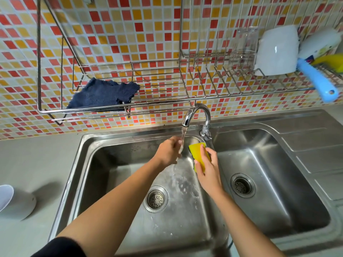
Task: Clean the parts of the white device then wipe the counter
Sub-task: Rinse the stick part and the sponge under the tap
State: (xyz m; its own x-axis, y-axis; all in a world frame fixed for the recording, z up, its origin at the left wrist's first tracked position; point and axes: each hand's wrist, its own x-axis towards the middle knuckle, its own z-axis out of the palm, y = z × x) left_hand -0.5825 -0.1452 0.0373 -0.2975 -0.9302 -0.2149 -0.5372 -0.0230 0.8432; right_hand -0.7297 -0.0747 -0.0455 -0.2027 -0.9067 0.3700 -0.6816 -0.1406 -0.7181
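at the counter's [37, 160] far left edge a white device part [18, 203] lies tipped, open counter around it. over the left basin [115, 175] the left hand [168, 151] curls under the faucet's [196, 112] stream, its hold unclear; just beside it, the right hand [208, 173] grips a yellow sponge [197, 151].

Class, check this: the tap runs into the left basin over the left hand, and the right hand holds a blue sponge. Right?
One slip: the head view shows a yellow sponge, not blue. The rest holds: the tap runs into the left basin over the left hand, and the right hand holds the sponge.
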